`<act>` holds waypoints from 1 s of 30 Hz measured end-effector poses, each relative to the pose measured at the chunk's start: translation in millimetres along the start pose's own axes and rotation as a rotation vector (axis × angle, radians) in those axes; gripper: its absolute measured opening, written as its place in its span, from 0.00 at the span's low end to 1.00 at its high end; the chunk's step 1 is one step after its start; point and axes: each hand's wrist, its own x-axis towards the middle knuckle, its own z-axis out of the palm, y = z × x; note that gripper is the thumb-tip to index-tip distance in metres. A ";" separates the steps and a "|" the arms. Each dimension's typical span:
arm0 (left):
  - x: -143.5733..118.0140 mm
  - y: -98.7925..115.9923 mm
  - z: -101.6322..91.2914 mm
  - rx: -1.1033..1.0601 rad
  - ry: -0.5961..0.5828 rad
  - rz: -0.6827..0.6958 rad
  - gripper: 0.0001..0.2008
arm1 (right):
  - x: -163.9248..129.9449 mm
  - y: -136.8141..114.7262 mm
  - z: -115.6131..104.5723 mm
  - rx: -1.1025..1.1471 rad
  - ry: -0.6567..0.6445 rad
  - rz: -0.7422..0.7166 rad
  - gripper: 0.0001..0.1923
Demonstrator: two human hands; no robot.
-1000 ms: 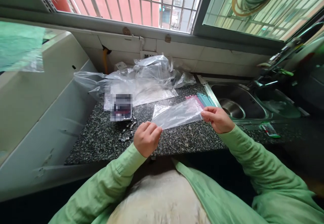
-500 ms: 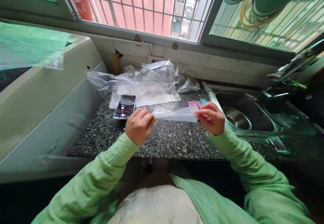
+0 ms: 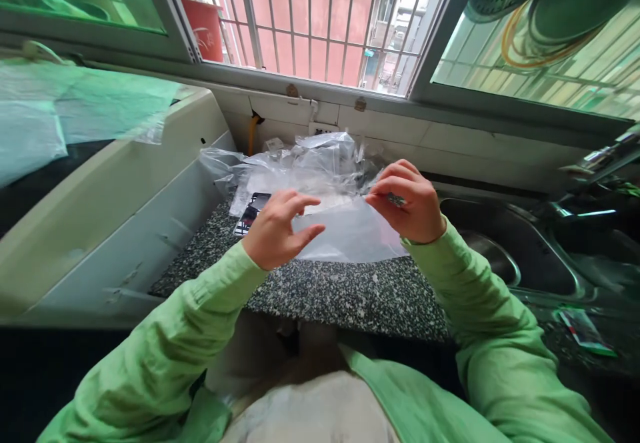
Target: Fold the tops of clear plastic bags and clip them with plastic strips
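I saw the right hand (image 3: 413, 206) pinching the flat, clear plastic bag (image 3: 345, 235) above the speckled black-and-white stone desk (image 3: 350, 293), the left hand (image 3: 280, 231) with grip parted by its left end, a spreading step seemingly calling for a left pinch.

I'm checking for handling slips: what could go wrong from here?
The thin, translucent plastic bag might slip, since only the green-cuffed right hand appears to pinch it, while the green-cuffed left hand is open. The left hand could also nudge the flat, rectangular, dark-screened phone partly hidden behind it.
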 end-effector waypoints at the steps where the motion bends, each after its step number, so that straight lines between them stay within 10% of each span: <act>1: 9.4 5.3 -1.5 -0.041 0.013 0.008 0.13 | 8.0 -1.1 2.6 0.016 -0.036 -0.007 0.11; 13: 42.2 -1.9 -12.3 -0.401 0.097 -0.149 0.05 | -4.9 27.8 5.5 0.225 -0.352 0.207 0.13; 30: 17.7 -33.4 -34.5 -0.857 0.394 -0.579 0.05 | -29.1 34.3 -1.0 0.376 -0.278 0.402 0.12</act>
